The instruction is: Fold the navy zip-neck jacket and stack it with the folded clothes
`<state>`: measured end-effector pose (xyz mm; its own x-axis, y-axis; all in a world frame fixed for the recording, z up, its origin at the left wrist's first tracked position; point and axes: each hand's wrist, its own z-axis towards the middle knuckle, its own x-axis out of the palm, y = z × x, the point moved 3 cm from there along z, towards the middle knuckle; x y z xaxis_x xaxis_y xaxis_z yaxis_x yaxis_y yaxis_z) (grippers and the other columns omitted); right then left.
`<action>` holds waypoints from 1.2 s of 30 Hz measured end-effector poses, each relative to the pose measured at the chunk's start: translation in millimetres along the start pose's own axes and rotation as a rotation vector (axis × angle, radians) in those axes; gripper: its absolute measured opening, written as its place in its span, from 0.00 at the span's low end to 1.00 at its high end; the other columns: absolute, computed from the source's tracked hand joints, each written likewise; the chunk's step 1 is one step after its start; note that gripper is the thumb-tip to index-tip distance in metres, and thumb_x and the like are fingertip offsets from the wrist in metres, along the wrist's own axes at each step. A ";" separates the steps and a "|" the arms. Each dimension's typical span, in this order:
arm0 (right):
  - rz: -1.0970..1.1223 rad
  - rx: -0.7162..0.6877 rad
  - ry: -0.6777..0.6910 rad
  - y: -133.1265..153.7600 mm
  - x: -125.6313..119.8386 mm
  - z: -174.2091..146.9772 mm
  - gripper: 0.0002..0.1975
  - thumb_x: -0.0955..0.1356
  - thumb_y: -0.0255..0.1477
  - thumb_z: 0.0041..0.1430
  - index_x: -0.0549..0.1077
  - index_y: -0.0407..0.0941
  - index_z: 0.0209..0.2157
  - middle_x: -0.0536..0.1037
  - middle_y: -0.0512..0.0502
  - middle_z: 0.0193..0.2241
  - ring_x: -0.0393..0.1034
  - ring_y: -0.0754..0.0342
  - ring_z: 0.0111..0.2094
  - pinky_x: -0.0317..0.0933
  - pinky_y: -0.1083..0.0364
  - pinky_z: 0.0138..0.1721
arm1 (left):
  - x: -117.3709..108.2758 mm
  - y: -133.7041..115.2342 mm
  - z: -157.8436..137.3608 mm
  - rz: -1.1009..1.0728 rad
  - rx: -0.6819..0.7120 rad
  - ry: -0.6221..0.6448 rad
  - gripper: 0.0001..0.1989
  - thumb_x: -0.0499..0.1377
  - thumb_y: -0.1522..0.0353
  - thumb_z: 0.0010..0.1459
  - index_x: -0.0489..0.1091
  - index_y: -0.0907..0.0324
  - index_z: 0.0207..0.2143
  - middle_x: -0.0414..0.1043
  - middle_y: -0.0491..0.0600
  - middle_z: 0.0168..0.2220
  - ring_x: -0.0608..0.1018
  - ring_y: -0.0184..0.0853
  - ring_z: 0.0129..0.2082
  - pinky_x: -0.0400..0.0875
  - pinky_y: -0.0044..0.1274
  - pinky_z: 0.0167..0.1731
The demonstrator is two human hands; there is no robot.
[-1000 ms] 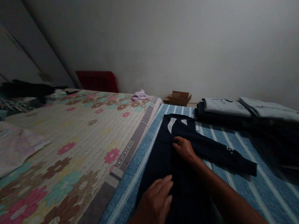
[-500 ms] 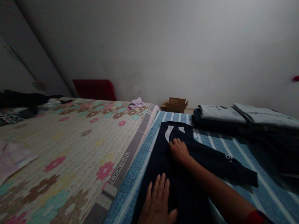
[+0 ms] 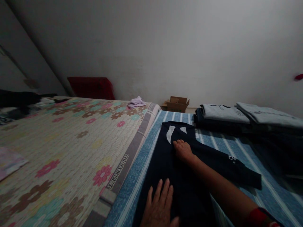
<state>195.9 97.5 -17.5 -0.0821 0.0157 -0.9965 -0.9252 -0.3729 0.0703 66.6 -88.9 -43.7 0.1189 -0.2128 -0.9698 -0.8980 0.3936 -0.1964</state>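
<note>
A dark navy long-sleeved top (image 3: 155, 157) lies lengthwise before me, its white print near the far end. One sleeve (image 3: 220, 160) stretches out to the right, with a small white mark near the cuff. My left hand (image 3: 159, 205) rests flat on the near part of the top, fingers stretched out. Farther up, just below the print, my right hand (image 3: 183, 150) has its fingers curled closed on the fabric. The near end of the top runs out of view.
Blue striped cloth (image 3: 132, 186) covers the surface under the top. Folded grey and dark clothes (image 3: 224, 114) are stacked at the right. On the left is a flowered bedspread (image 3: 71, 142) with a lilac cloth (image 3: 136, 102). A cardboard box (image 3: 177, 104) stands by the wall.
The view has shifted slightly to the right. My right hand stays closed on the fabric, and my left hand is still flat, slightly nearer me. The top lies much as before.
</note>
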 end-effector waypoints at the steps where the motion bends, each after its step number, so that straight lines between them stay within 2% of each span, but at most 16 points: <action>1: 0.025 -0.005 0.012 -2.0 -1.9 -0.3 0.16 0.59 0.19 0.56 0.68 0.40 0.44 0.71 0.35 0.42 0.65 0.45 0.44 0.58 0.51 0.39 | -3.3 0.0 -0.4 -0.010 0.004 0.000 0.33 0.55 0.61 0.53 0.53 0.59 0.61 0.45 0.56 0.63 0.52 0.51 0.61 0.54 0.48 0.54; 4: 0.115 -0.035 0.047 -11.4 -9.2 -0.9 0.22 0.62 0.19 0.51 0.66 0.43 0.50 0.71 0.39 0.46 0.65 0.47 0.46 0.59 0.53 0.41 | -20.8 -0.3 3.0 -0.040 0.020 -0.072 0.25 0.50 0.61 0.58 0.61 0.59 0.56 0.53 0.57 0.61 0.58 0.48 0.60 0.59 0.43 0.54; 8: 0.230 -0.044 0.059 -28.8 -20.3 4.7 0.30 0.63 0.20 0.46 0.64 0.45 0.54 0.70 0.44 0.50 0.65 0.52 0.48 0.58 0.58 0.44 | -56.3 -2.7 33.5 -0.017 -0.017 -0.257 0.20 0.46 0.70 0.60 0.61 0.61 0.54 0.53 0.56 0.61 0.55 0.42 0.61 0.57 0.40 0.56; 12: 0.267 0.078 0.011 -45.2 -30.2 25.2 0.20 0.62 0.25 0.52 0.70 0.45 0.47 0.74 0.44 0.44 0.68 0.51 0.47 0.59 0.57 0.42 | -73.8 -3.2 90.1 0.002 -0.134 -0.255 0.22 0.45 0.71 0.60 0.58 0.68 0.56 0.52 0.60 0.61 0.53 0.43 0.62 0.54 0.38 0.57; 14: 0.262 0.167 -0.018 -51.9 -32.8 40.0 0.15 0.60 0.28 0.55 0.73 0.44 0.42 0.76 0.42 0.41 0.69 0.49 0.44 0.60 0.55 0.40 | -70.0 -1.2 113.8 0.011 -0.184 -0.270 0.23 0.45 0.70 0.60 0.56 0.70 0.57 0.51 0.61 0.62 0.53 0.44 0.62 0.53 0.37 0.58; 17: 0.252 0.274 -0.046 -59.7 -31.8 64.8 0.15 0.59 0.32 0.57 0.74 0.44 0.38 0.76 0.39 0.40 0.70 0.46 0.44 0.61 0.53 0.39 | -51.0 3.8 133.4 0.039 -0.206 -0.314 0.24 0.45 0.70 0.60 0.55 0.69 0.57 0.50 0.61 0.62 0.52 0.44 0.62 0.53 0.39 0.58; 21: 0.253 0.355 -0.026 -65.1 -21.9 96.5 0.15 0.61 0.37 0.57 0.75 0.42 0.36 0.76 0.36 0.39 0.71 0.44 0.43 0.62 0.52 0.38 | -23.9 10.7 137.3 0.073 -0.165 -0.383 0.25 0.47 0.67 0.59 0.55 0.67 0.58 0.52 0.60 0.61 0.52 0.44 0.62 0.52 0.40 0.58; 25: 0.249 0.405 0.005 -65.2 -12.7 118.7 0.18 0.64 0.41 0.54 0.76 0.42 0.36 0.76 0.35 0.39 0.71 0.44 0.42 0.63 0.53 0.36 | -14.9 14.1 135.7 0.090 -0.144 -0.415 0.25 0.48 0.68 0.59 0.54 0.66 0.59 0.51 0.59 0.62 0.53 0.44 0.62 0.54 0.41 0.58; 29: 0.216 0.375 -0.004 -63.7 -12.2 130.0 0.13 0.65 0.37 0.54 0.76 0.44 0.35 0.77 0.39 0.39 0.71 0.46 0.43 0.62 0.54 0.36 | -17.8 13.3 135.0 0.066 -0.142 -0.400 0.26 0.48 0.68 0.59 0.53 0.64 0.59 0.49 0.59 0.62 0.52 0.45 0.62 0.54 0.42 0.57; 33: 0.156 0.295 -0.065 -62.1 -9.8 129.5 0.14 0.60 0.36 0.61 0.74 0.46 0.39 0.76 0.40 0.41 0.69 0.47 0.45 0.60 0.54 0.39 | -19.0 12.6 134.4 0.032 -0.118 -0.357 0.28 0.50 0.67 0.59 0.49 0.56 0.61 0.45 0.58 0.64 0.49 0.46 0.63 0.51 0.45 0.57; 36: 0.114 0.288 -0.064 -61.2 0.1 124.4 0.14 0.59 0.35 0.62 0.72 0.45 0.40 0.77 0.39 0.38 0.71 0.47 0.42 0.60 0.54 0.38 | -17.6 13.8 134.2 0.005 -0.096 -0.343 0.28 0.50 0.64 0.59 0.48 0.51 0.62 0.43 0.56 0.64 0.47 0.46 0.63 0.50 0.46 0.56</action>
<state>206.4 235.7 -16.3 -0.2056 0.0503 -0.9773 -0.9749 -0.0975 0.2001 109.0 40.3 -48.7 0.2355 0.1082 -0.9658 -0.9327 0.3044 -0.1933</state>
